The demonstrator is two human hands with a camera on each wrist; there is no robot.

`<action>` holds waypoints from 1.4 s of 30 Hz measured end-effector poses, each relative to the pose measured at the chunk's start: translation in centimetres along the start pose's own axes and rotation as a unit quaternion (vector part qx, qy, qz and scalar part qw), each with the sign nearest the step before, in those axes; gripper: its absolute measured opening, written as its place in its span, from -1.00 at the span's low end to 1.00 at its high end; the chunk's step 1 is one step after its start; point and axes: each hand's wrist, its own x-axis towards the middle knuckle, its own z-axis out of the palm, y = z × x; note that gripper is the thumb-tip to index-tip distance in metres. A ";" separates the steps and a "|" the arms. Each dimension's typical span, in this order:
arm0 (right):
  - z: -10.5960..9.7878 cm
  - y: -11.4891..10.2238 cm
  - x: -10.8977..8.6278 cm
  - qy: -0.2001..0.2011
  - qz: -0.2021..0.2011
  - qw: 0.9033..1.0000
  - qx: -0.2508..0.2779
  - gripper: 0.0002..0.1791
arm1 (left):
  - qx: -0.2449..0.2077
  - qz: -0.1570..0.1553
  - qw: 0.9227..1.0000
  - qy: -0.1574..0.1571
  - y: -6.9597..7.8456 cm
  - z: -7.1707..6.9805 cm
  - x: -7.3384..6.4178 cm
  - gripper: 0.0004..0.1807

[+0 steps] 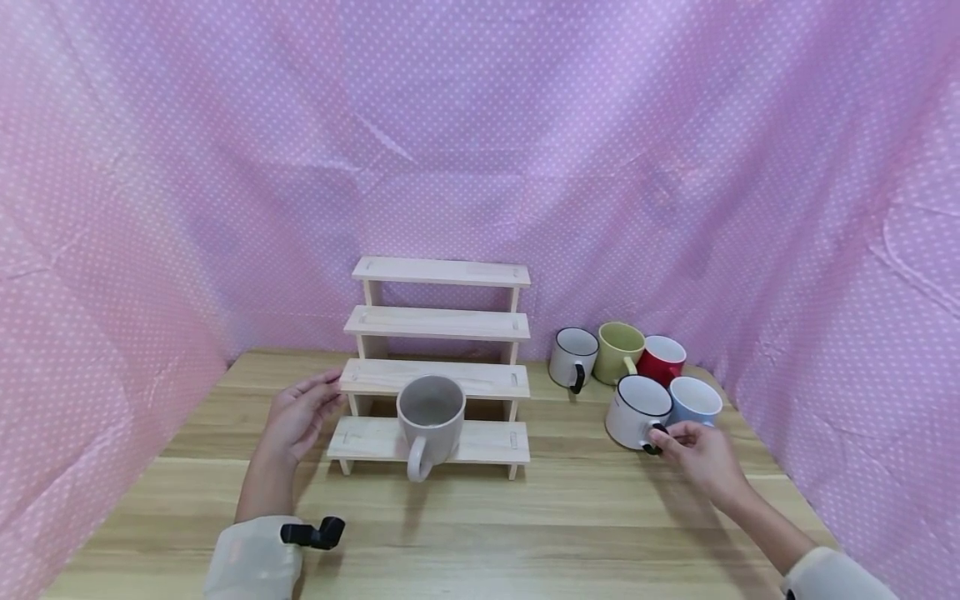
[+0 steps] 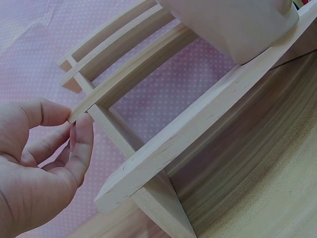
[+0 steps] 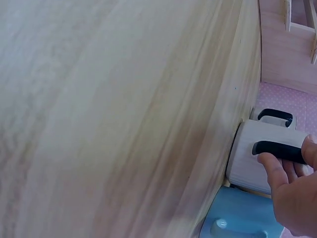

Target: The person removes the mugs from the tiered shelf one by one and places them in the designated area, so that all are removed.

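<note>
A pale wooden stepped shelf [image 1: 438, 321] stands mid-table. On its lowest step sits a beige mug [image 1: 431, 421], handle toward me; its base shows in the left wrist view [image 2: 237, 25]. My left hand [image 1: 333, 392] is at the left end of the second step, and the left wrist view shows thumb and forefinger [image 2: 77, 124] pinching that board's tip [image 2: 114, 89]. My right hand [image 1: 663, 435] reaches a white mug [image 1: 636, 408] on the table at the right. Its thumb and fingers [image 3: 270, 166] pinch the mug's black handle [image 3: 277, 150].
Behind the white mug stand a light blue mug [image 1: 696, 398], a red mug [image 1: 663, 357], a green mug [image 1: 621, 350] and another white mug with a black handle [image 1: 573, 354]. Pink dotted cloth walls in the wooden table [image 1: 525, 525] on three sides.
</note>
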 end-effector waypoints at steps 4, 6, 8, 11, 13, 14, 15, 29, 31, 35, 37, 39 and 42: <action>-0.2 -0.1 0.3 -0.021 0.014 1.000 0.005 -0.67 | -0.002 0.002 1.000 -0.002 -0.1 -0.1 0.0 -0.74; -0.3 -0.2 0.5 -0.029 0.018 0.999 0.010 -0.64 | -0.004 0.005 1.000 -0.003 -0.1 -0.1 0.1 -0.74; -0.5 -0.3 0.7 -0.038 0.023 0.999 0.021 -0.62 | -0.005 0.007 1.000 -0.004 -0.1 -0.1 0.1 -0.75; -0.7 -0.3 0.9 -0.050 0.036 0.997 0.044 -0.60 | -0.006 0.008 1.000 -0.005 0.0 0.0 0.2 -0.75; -0.8 -0.2 1.0 -0.058 0.043 0.996 0.058 -0.61 | -0.008 0.007 1.000 -0.005 0.0 0.0 0.2 -0.75; -0.9 -0.2 1.0 -0.060 0.046 0.995 0.063 -0.61 | -0.008 0.007 1.000 -0.006 0.0 0.0 0.2 -0.75; -0.9 -0.2 1.0 -0.062 0.049 0.995 0.069 -0.61 | -0.007 0.006 1.000 -0.005 0.0 0.1 0.3 -0.75; -2.3 -1.6 1.3 -0.090 -0.011 0.996 -0.001 -0.61 | 0.003 -0.005 1.000 0.002 0.3 0.3 0.3 -0.74; -2.6 -2.1 1.5 -0.062 -0.052 0.995 -0.053 -0.63 | 0.002 -0.006 1.000 0.003 0.3 0.3 0.3 -0.73; -3.2 -3.5 2.1 0.007 -0.124 0.985 -0.124 -0.69 | 0.003 -0.005 1.000 0.003 0.2 0.2 0.2 -0.73; -3.4 -4.3 2.4 0.023 -0.145 0.979 -0.142 -0.71 | 0.003 -0.005 1.000 0.003 0.2 0.2 0.1 -0.74; -3.4 -5.2 2.7 0.021 -0.159 0.976 -0.145 -0.72 | 0.004 -0.005 1.000 0.004 0.2 0.1 0.0 -0.74; -3.0 -6.6 3.0 0.009 -0.172 0.974 -0.146 -0.73 | 0.006 -0.006 1.000 0.002 0.2 0.1 0.0 -0.74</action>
